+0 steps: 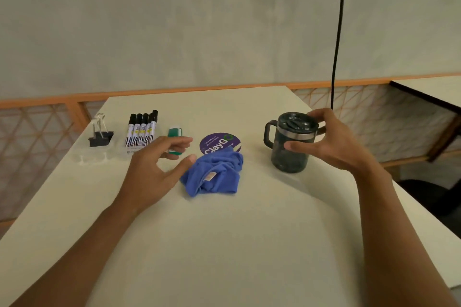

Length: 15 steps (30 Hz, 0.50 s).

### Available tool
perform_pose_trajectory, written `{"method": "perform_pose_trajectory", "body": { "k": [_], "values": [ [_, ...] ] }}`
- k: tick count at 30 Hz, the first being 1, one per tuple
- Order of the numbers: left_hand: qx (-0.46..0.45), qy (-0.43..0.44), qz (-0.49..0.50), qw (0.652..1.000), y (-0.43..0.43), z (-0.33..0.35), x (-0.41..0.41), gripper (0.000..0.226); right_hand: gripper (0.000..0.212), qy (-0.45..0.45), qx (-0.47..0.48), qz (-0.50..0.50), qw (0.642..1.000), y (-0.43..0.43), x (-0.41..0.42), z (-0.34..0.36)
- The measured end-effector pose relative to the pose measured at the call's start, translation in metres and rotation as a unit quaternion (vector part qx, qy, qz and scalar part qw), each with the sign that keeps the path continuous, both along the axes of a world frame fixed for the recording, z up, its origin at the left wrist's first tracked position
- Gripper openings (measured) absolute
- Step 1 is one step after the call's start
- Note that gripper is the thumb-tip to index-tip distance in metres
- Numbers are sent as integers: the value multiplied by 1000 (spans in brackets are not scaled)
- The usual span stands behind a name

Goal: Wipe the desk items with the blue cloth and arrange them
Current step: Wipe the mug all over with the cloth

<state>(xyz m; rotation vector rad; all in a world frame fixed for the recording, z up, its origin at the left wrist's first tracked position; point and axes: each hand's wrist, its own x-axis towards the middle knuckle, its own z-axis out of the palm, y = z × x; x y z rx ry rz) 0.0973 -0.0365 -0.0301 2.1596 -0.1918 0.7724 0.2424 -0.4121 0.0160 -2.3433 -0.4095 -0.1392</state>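
I see open bench [224,244] toward the near edge. Fingers of right hand [331,142] grip the lidded mug [289,157], contents hidden. Fingers of left hand [149,172] spread wide beside blue cloth [214,177].

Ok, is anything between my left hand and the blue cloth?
Nothing visible. The left hand hovers open just left of the crumpled blue cloth, thumb almost at its edge. The small green block lies beyond the fingers, off that path. The right hand is curled round the dark lidded mug.

on the counter [224,244], left to right: binder clip [101,133], markers [142,131], small case [175,132], round disc [218,141], mug [290,147]; the cloth [214,176] lies before the disc, overlapping its near edge.
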Motion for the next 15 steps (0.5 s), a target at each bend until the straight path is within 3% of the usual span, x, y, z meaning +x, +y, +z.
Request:
{"method": "perform_pose_trajectory", "body": {
  "k": [8, 15],
  "values": [
    [-30, 11, -12, 999, -7, 0, -1, 33, 90, -102, 34, -17, 994, 24, -7, -3],
    [-241, 65, -41, 967, -4, 12, 0, 28, 67, -78, 253, 63, 962, 85, -37, -6]
  ]
}}
